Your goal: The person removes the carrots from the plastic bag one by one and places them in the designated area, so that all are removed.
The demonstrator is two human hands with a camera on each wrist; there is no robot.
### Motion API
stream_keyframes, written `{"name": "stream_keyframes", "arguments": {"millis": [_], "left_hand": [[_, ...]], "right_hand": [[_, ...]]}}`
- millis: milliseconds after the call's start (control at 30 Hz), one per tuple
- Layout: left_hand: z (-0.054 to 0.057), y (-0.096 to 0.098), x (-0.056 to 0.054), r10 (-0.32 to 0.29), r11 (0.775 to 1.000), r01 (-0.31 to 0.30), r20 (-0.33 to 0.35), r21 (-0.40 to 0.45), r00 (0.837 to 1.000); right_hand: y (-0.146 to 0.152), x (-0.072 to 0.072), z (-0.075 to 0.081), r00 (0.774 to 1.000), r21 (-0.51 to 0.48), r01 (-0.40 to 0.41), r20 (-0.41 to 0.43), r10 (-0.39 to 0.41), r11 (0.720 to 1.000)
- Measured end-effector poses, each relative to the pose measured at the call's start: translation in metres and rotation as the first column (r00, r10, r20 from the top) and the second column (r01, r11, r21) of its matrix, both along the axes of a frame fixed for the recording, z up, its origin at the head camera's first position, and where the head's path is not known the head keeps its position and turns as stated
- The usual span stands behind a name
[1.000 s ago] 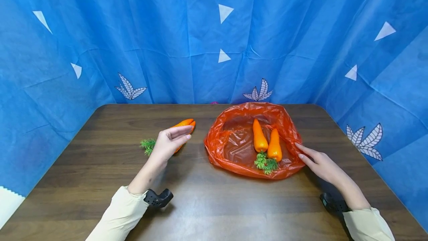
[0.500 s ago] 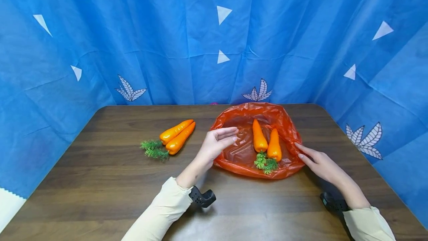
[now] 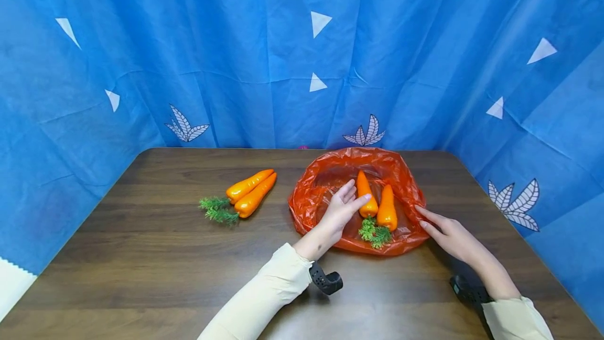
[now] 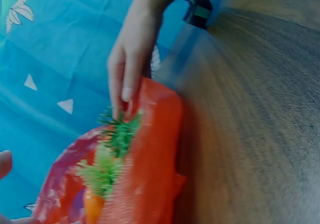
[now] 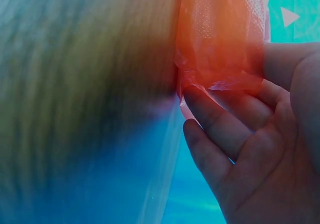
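A red plastic bag [image 3: 306,198] lies with its mouth spread wide on the table. Inside are two orange carrots, one longer carrot [image 3: 365,193] and another carrot [image 3: 388,209] to its right, with green tops towards the front. My left hand [image 3: 341,210] is over the bag's left part, fingers extended and thumb reaching towards the longer carrot; nothing is held, and contact cannot be told. At the bag's right rim, my right hand [image 3: 450,235] holds the plastic between thumb and fingers. The right wrist view shows right-hand fingers [image 5: 220,124] at the red film, partly behind it.
Two more carrots [image 3: 250,193] lie side by side on the brown wooden table [image 3: 141,256], left of the bag, with green tops pointing left. A blue patterned curtain [image 3: 236,56] hangs behind the table and along both sides.
My left hand has moved right, from over the left pair of carrots across to the bag, with its fingers spreading. My right hand stays at the bag's right rim.
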State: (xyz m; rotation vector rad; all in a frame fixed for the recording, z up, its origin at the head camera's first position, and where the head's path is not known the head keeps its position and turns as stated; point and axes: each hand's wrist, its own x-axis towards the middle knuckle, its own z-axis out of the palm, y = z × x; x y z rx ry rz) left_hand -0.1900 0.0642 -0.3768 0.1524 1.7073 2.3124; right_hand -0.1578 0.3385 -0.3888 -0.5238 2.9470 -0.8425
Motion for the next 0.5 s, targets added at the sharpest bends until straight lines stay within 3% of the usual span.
{"name": "stream_keyframes", "arguments": {"millis": [300, 500], "left_hand": [[-0.015, 0.022, -0.004, 0.047, 0.996, -0.054, -0.09, -0.074, 0.995], [-0.021, 0.033, -0.01, 0.101, 0.965, -0.143, -0.191, -0.22, 0.976]], "right_hand": [[-0.001, 0.0, -0.001, 1.0, -0.006, 0.0, -0.007, 0.0, 1.0], [-0.002, 0.001, 0.0, 1.0, -0.005, 0.003, -0.009, -0.003, 1.0]]}}
